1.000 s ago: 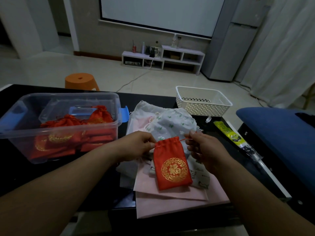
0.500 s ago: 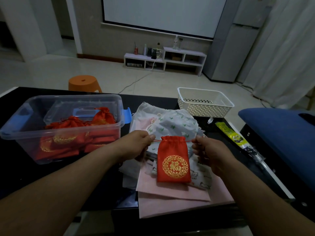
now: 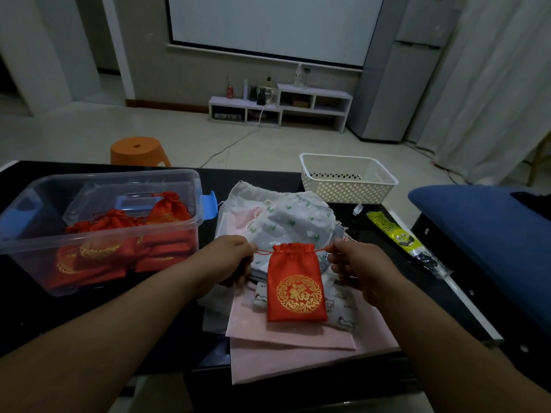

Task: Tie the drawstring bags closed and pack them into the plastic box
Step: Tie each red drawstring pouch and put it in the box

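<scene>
Red drawstring bag (image 3: 295, 283) is hung by its cords — one pinched in the closed left hand (image 3: 231, 257), one in the closed right hand (image 3: 354, 263); uneven pulling could leave its mouth loose.

Single head-worn wide-angle view, facing forward and down over the black desk (image 3: 253, 180), close above it; projector screen (image 3: 268, 25) at 12 o'clock, far.

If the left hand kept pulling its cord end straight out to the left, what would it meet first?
Most likely the clear plastic box: its near right wall lies directly left of the left hand, which pinches the red bag's cord. Depth is unclear, so it might pass just in front.
</scene>
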